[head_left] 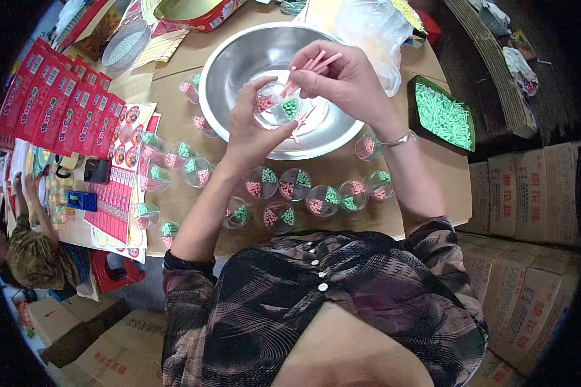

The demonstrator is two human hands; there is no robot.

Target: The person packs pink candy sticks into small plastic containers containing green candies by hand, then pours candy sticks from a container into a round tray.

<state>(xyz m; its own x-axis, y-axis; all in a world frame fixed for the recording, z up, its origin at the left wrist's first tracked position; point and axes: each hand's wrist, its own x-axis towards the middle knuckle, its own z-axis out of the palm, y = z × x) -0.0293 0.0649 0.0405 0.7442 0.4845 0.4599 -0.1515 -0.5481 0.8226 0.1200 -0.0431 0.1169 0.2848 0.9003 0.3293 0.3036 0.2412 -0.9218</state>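
My left hand (255,122) is wrapped round a clear round cup (277,118), tilted so its top faces me. Pink sticks fill one part of the cup and green sticks another. Just above its rim, my right hand (342,80) pinches several pink sticks (316,63). Both hands are over a large steel bowl (223,55), where more loose pink sticks (313,122) lie on something white. Similar cups, such as one with pink and green sticks (295,185), stand in a scattered group between the bowl and my body.
A dark tray of green sticks (442,113) sits at the right table edge. Red printed boxes (51,97) and sticker sheets (119,193) are on the left. A plastic bag (371,32) lies behind the bowl. Cartons (529,193) stand at right; another person (35,251) is at far left.
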